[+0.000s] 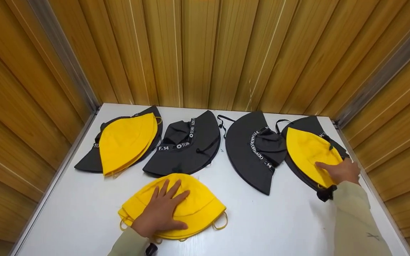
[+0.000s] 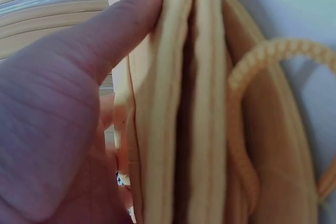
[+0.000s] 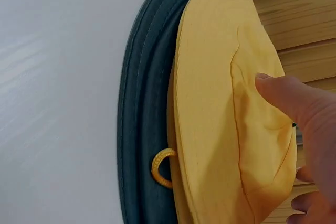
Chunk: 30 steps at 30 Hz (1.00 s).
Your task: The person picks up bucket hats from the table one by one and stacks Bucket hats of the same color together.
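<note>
A folded yellow bucket hat [image 1: 201, 202] lies at the front of the white table. My left hand [image 1: 160, 213] rests on it with fingers spread; in the left wrist view its thumb lies along the layered yellow brim [image 2: 163, 103], beside a cord loop [image 2: 294, 48]. At the right, another yellow bucket hat [image 1: 303, 149] lies over a black one [image 1: 308, 124]. My right hand [image 1: 343, 171] is at its crown. In the right wrist view the thumb [image 3: 283, 93] reaches straight over the yellow fabric [image 3: 210, 103], and the other fingers are partly out of sight beyond the crown.
Two black brimmed hats with lettered bands, one left of centre [image 1: 205, 142] and one right of centre [image 1: 238, 153], lie between the hands and the back wall. At the far left a yellow hat [image 1: 126, 142] covers a black hat [image 1: 91, 161]. Wood-look panels [image 1: 198, 53] enclose the table [image 1: 262, 220].
</note>
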Each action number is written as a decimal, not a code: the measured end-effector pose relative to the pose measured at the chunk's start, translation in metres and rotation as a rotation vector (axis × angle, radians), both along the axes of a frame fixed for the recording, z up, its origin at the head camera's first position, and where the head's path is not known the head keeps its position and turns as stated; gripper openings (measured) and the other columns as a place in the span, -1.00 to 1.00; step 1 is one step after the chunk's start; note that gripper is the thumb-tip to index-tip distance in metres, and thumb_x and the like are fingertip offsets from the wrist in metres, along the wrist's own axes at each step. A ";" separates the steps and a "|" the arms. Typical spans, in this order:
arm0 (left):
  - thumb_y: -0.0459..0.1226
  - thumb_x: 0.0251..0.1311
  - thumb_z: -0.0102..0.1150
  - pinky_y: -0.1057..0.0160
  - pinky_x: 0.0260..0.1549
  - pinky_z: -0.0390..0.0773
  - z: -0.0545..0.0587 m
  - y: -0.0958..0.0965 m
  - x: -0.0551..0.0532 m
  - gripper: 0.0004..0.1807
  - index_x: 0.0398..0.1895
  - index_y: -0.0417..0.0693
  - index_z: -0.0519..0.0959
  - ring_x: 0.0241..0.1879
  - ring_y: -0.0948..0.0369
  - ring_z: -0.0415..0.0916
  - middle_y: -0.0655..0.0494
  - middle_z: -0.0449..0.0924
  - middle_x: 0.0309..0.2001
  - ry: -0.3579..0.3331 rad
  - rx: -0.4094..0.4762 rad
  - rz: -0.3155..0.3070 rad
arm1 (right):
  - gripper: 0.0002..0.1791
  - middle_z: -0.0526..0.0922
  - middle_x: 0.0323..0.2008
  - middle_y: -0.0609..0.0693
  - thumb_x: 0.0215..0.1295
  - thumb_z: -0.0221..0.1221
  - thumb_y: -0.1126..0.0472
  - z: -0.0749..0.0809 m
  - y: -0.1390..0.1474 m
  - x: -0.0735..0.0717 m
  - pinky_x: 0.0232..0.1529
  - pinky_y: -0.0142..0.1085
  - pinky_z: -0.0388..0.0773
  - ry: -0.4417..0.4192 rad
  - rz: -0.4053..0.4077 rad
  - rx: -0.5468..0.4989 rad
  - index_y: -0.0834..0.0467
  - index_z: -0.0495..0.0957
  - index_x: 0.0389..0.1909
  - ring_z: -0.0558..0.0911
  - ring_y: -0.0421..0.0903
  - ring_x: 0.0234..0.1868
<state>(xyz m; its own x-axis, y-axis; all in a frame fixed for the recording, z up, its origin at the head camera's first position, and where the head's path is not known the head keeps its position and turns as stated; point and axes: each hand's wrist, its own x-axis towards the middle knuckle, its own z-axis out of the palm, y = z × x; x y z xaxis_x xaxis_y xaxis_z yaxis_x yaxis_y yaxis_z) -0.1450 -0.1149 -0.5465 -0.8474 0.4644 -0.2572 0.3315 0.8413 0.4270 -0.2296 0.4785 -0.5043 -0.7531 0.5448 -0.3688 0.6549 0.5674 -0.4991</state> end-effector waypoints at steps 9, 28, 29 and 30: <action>0.39 -0.12 0.43 -0.44 0.51 -0.15 -0.005 -0.001 0.000 0.12 0.57 0.35 0.26 0.64 -0.25 -0.28 0.01 -0.09 0.68 0.030 0.012 0.001 | 0.35 0.26 0.20 0.43 0.09 0.31 -0.49 -0.009 0.000 0.013 0.27 0.04 0.57 -0.066 -0.037 -0.010 0.47 -0.02 0.47 0.41 0.26 0.07; 0.40 -0.18 0.44 -0.44 0.51 -0.20 -0.007 -0.005 0.000 0.15 0.56 0.34 0.27 0.64 -0.24 -0.30 0.03 -0.09 0.68 0.019 0.069 0.017 | 0.05 0.22 0.50 0.32 0.33 0.36 -0.01 0.005 -0.003 0.003 0.44 0.17 0.35 0.210 0.063 -0.113 0.20 -0.08 0.61 0.39 0.31 0.35; 0.40 -0.18 0.44 -0.45 0.51 -0.20 -0.007 -0.006 -0.001 0.15 0.56 0.33 0.27 0.64 -0.25 -0.30 0.02 -0.09 0.68 0.019 0.077 0.016 | 0.02 0.23 0.49 0.32 0.35 0.34 0.00 0.009 -0.006 0.003 0.44 0.17 0.36 0.212 0.080 -0.101 0.20 -0.07 0.61 0.39 0.31 0.35; 0.40 -0.18 0.44 -0.45 0.51 -0.20 -0.007 -0.006 -0.001 0.15 0.56 0.32 0.27 0.64 -0.25 -0.30 0.02 -0.09 0.68 0.019 0.087 0.017 | 0.01 0.23 0.49 0.32 0.36 0.33 -0.01 0.014 -0.009 0.003 0.43 0.17 0.36 0.221 0.095 -0.090 0.20 -0.05 0.61 0.39 0.31 0.35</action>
